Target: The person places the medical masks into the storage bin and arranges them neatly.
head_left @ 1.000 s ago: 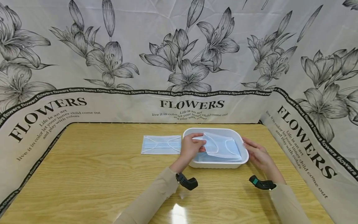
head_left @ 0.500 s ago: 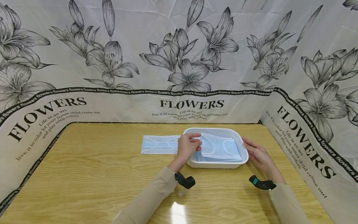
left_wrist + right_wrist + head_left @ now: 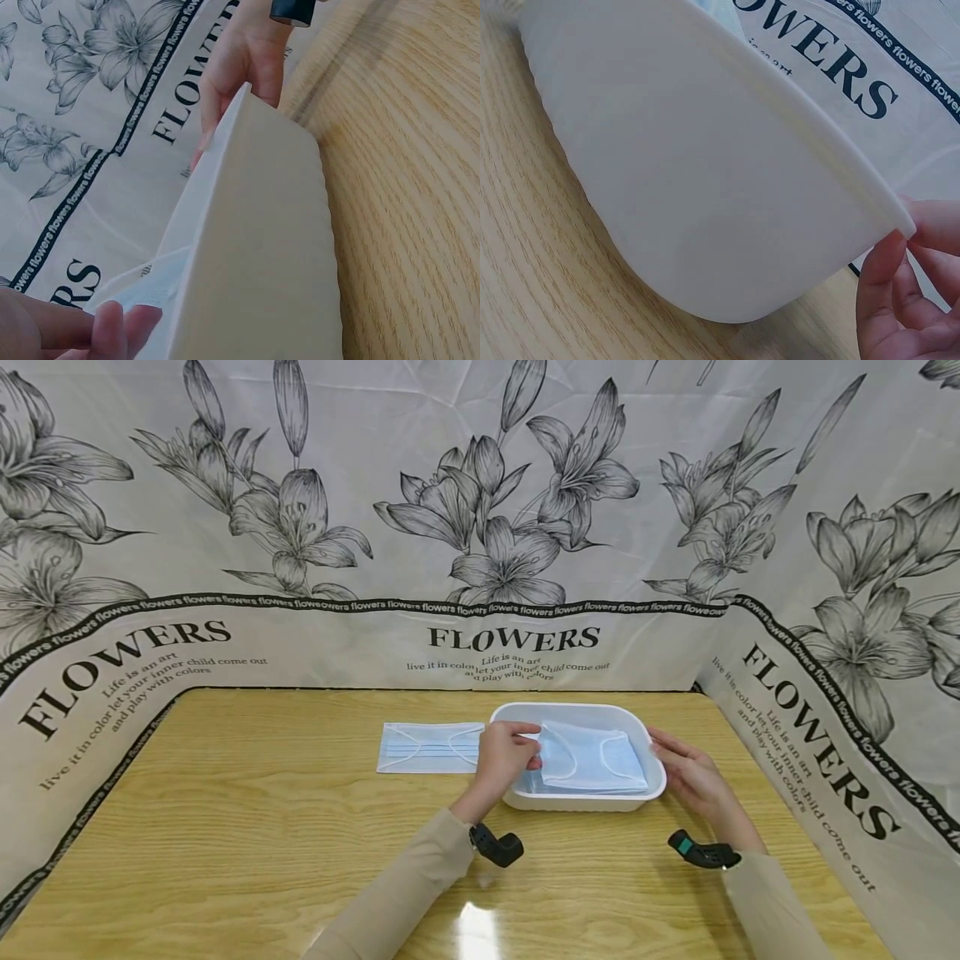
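A white plastic tub (image 3: 585,804) stands on the table with several light-blue face masks in it. My left hand (image 3: 506,756) reaches over the tub's left rim and pinches the left edge of the topmost mask (image 3: 596,756), whose white ear loops face up. The fingers (image 3: 109,330) show beside that mask in the left wrist view. At the other end, my right hand (image 3: 693,781) grips the tub's right rim between thumb and fingers, clearest in the right wrist view (image 3: 907,292). Another face mask (image 3: 427,748) lies flat on the table, left of the tub, partly behind my left hand.
A wood-grain table (image 3: 262,835) carries everything. White cloth (image 3: 337,647) printed with flowers and lettering rises along its back and both sides. Each wrist wears a black strap (image 3: 497,846) with a camera.
My left hand has shifted slightly left, drawing the top mask's left edge with it, and that edge now sits a little lower. My right hand stays on the rim.
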Tool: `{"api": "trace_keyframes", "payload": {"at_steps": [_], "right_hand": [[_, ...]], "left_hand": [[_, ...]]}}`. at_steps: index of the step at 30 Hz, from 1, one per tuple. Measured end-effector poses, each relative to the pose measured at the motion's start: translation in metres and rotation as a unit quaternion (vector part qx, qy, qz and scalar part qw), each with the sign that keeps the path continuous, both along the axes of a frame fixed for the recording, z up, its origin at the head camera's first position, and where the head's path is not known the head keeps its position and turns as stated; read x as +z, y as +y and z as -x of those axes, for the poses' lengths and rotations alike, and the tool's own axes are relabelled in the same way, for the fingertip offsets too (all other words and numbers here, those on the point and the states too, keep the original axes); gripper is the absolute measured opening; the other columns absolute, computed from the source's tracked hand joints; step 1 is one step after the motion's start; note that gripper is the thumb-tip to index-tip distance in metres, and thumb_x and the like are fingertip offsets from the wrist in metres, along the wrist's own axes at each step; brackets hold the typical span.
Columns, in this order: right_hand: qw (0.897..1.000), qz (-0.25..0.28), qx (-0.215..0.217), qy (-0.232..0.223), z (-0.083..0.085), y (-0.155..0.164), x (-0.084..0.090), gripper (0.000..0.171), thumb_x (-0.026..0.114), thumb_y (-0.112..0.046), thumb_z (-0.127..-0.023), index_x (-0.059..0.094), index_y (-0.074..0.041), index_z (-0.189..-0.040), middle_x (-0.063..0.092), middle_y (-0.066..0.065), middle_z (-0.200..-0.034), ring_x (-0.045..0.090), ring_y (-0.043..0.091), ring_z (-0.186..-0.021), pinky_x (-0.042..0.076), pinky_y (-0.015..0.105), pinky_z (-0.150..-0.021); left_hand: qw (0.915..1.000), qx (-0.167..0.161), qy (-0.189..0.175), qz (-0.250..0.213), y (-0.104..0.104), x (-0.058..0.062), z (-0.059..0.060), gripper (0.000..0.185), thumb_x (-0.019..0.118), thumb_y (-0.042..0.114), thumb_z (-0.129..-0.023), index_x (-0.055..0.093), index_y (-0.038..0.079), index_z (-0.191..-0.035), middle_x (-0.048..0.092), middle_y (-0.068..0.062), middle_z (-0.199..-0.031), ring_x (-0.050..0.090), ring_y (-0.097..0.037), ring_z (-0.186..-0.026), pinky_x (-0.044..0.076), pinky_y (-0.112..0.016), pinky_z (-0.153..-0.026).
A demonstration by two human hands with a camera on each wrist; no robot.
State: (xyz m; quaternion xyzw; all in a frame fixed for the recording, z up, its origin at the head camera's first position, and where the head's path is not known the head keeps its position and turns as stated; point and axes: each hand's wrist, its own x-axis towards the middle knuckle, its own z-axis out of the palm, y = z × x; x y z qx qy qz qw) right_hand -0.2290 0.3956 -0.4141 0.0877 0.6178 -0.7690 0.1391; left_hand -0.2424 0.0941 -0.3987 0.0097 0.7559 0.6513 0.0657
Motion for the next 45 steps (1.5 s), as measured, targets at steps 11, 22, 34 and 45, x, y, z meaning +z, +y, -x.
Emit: {"api": "trace_keyframes", "payload": {"at_steps": [11, 22, 34, 45], "right_hand": [[1.000, -0.003, -0.003, 0.001, 0.000, 0.001, -0.001, 0.028, 0.056, -0.011, -0.097, 0.072, -0.032, -0.107, 0.067, -0.023, -0.101, 0.062, -0.006, -0.095, 0.053, 0.014, -0.079], [1.000, -0.012, -0.008, -0.005, 0.003, 0.000, -0.002, 0.034, 0.057, -0.013, -0.097, 0.063, -0.030, -0.126, 0.066, -0.025, -0.102, 0.062, -0.006, -0.095, 0.053, 0.014, -0.079], [1.000, -0.013, -0.013, -0.002, 0.001, -0.001, -0.003, 0.034, 0.057, -0.012, -0.097, 0.065, -0.032, -0.122, 0.067, -0.025, -0.101, 0.062, -0.006, -0.094, 0.053, 0.014, -0.079], [1.000, -0.006, -0.004, 0.009, 0.001, -0.001, -0.001, 0.030, 0.056, -0.010, -0.097, 0.070, -0.032, -0.111, 0.067, -0.025, -0.101, 0.062, -0.006, -0.095, 0.053, 0.014, -0.080]], "left_hand": [[0.9965, -0.051, -0.029, 0.060, -0.010, 0.010, -0.006, 0.031, 0.063, -0.001, -0.088, 0.066, -0.002, -0.119, 0.071, -0.014, -0.092, 0.064, -0.010, -0.059, 0.055, -0.021, -0.057], [0.9984, -0.027, 0.010, 0.050, -0.026, 0.008, -0.004, 0.028, 0.058, 0.000, -0.088, 0.070, 0.000, -0.113, 0.071, -0.016, -0.096, 0.071, -0.022, -0.071, 0.052, -0.019, -0.057], [0.9984, 0.017, 0.023, 0.049, -0.049, 0.002, 0.000, 0.031, 0.060, -0.005, -0.082, 0.073, 0.005, -0.107, 0.074, -0.014, -0.096, 0.070, -0.014, -0.071, 0.053, -0.020, -0.058], [0.9966, 0.038, 0.042, 0.060, -0.082, -0.008, -0.001, 0.029, 0.063, -0.006, -0.079, 0.073, 0.003, -0.105, 0.074, -0.016, -0.094, 0.071, -0.019, -0.071, 0.055, -0.022, -0.061]]}}
